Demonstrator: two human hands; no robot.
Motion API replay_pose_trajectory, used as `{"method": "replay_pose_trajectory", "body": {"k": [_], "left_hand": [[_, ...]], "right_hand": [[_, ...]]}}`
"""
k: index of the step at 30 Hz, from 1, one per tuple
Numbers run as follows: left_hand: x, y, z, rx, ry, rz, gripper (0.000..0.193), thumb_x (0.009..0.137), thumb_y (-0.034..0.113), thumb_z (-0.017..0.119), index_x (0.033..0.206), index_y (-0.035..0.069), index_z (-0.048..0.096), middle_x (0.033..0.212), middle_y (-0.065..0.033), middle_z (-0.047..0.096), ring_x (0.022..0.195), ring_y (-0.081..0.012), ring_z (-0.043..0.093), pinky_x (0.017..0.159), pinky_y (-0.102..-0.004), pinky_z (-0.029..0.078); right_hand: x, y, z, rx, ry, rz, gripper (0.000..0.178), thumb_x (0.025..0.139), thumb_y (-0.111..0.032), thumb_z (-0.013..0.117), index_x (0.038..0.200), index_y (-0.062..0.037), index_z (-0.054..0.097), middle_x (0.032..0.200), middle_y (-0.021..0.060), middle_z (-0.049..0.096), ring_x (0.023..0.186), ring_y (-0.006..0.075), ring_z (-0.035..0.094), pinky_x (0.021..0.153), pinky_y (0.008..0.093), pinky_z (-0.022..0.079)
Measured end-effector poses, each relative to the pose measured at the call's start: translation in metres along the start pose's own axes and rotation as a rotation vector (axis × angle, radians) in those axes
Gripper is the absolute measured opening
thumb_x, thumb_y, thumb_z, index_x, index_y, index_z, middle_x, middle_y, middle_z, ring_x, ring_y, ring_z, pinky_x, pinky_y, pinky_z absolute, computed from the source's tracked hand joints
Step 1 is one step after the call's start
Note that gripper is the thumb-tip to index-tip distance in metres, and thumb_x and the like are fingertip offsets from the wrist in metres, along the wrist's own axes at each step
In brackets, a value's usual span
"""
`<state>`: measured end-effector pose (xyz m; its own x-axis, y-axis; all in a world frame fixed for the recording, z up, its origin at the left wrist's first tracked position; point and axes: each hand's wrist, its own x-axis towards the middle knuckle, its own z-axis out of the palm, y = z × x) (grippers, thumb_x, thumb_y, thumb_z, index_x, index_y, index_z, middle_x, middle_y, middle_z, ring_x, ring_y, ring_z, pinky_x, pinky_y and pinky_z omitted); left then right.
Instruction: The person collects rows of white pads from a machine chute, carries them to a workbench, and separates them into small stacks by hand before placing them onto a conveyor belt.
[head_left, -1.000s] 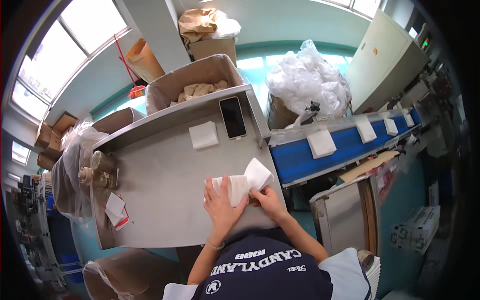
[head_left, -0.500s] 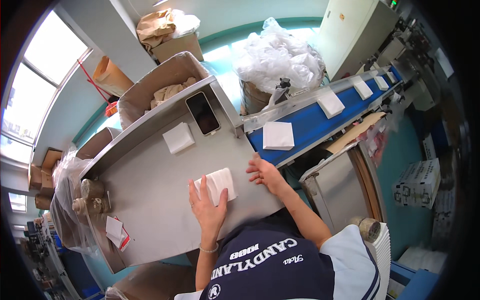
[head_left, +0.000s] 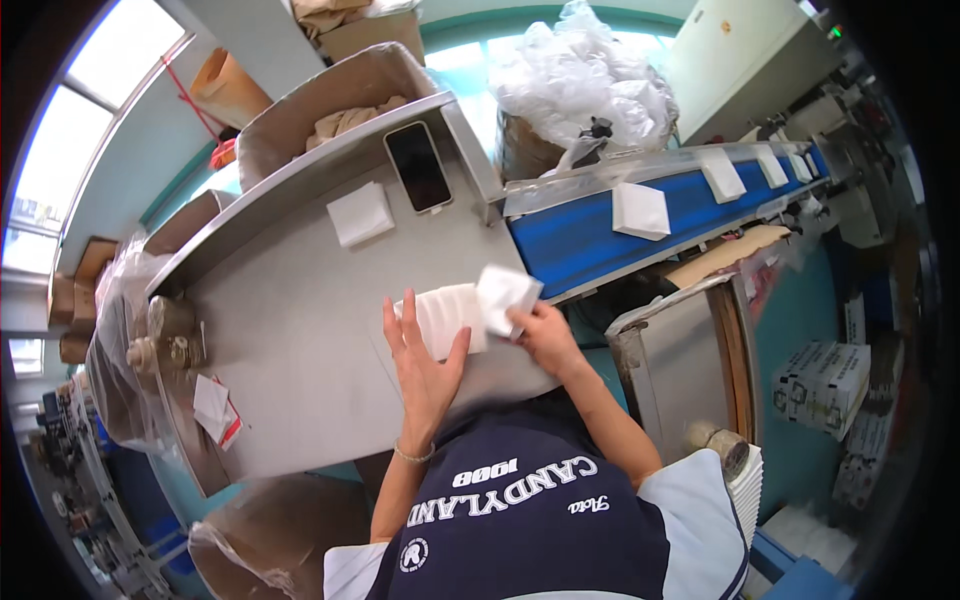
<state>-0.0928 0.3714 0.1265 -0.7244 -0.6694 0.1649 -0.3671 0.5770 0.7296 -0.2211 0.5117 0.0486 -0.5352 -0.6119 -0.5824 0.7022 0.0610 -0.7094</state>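
My left hand (head_left: 428, 375) lies with spread fingers and thumb against a short row of white folded paper napkins (head_left: 440, 308) on the grey metal table (head_left: 290, 330). Between the thumb and fingers of my right hand (head_left: 552, 342) is a white square napkin stack (head_left: 506, 292), slightly blurred. It is held at the right end of the row; whether the two touch I cannot tell. Farther back on the table lies another white napkin stack (head_left: 360, 214), beside a dark-screened phone (head_left: 418, 170).
A blue conveyor belt (head_left: 565, 245) runs off to the right, carrying several white stacks (head_left: 640, 211). Behind the table's raised edge stands a cardboard box (head_left: 290, 110). Tape rolls (head_left: 172, 330) and a red-and-white packet (head_left: 216, 412) sit at the left.
My right hand has closed on a napkin stack and brought it to the row. The nearest stack is gone from the belt's near end. The view has shifted slightly.
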Motion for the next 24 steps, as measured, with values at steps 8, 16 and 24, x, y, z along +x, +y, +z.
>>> {"method": "replay_pose_trajectory", "body": {"k": [8,16,24], "left_hand": [[-0.008,-0.031,0.016,-0.478,-0.124,-0.337,0.097,0.079,0.026,0.079,0.148,-0.003,0.016,0.139,-0.0238,0.037,0.125,-0.0337,0.046,0.100,-0.0418,0.043],[-0.011,-0.026,0.009,-0.261,0.000,-0.173,0.095,0.079,0.022,0.079,0.146,-0.005,0.016,0.133,-0.0198,0.047,0.120,-0.0273,0.052,0.100,-0.0350,0.043],[-0.004,-0.004,0.010,-0.651,-0.222,-0.395,0.088,0.081,0.022,0.077,0.145,-0.002,0.021,0.130,-0.0187,0.051,0.119,-0.0255,0.053,0.096,-0.0358,0.047]], "right_hand": [[-0.005,-0.014,0.048,-0.353,0.018,-0.201,0.052,0.093,-0.044,0.062,0.121,0.0001,0.056,0.100,0.0069,0.064,0.092,0.0138,0.058,0.078,0.0286,0.047],[-0.004,-0.014,0.019,-0.067,0.049,0.033,0.034,0.094,-0.026,0.059,0.116,0.0002,0.057,0.098,0.0077,0.064,0.080,0.0156,0.062,0.066,0.0246,0.049],[-0.004,-0.009,0.047,-0.387,0.029,-0.256,0.049,0.094,-0.042,0.061,0.117,0.0018,0.058,0.104,0.0086,0.063,0.091,0.0139,0.058,0.080,0.0277,0.047]]}}
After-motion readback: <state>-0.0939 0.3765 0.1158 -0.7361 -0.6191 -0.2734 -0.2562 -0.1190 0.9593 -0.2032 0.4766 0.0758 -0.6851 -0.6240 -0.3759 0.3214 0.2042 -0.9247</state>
